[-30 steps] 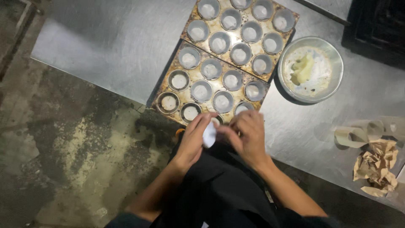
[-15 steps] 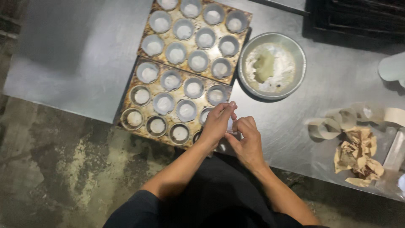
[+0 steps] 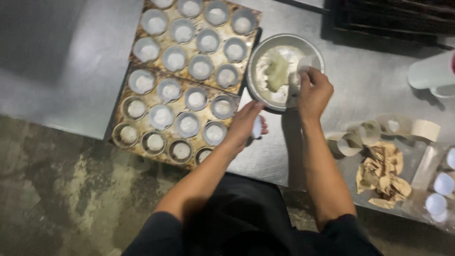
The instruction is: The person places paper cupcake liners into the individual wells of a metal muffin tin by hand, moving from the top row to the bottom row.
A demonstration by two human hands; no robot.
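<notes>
Reaching into the round metal bowl (image 3: 284, 68), the right hand (image 3: 313, 92) is seen with its fingers bent at the rim, close to the pale lump of dough or butter (image 3: 276, 72); what its grip holds cannot be told. A small white paper cup (image 3: 257, 127) is pinched in the closed grip of the left hand (image 3: 244, 124), just beside the near muffin tray (image 3: 173, 118). 2 trays are lined with cups on the steel bench (image 3: 369, 80).
</notes>
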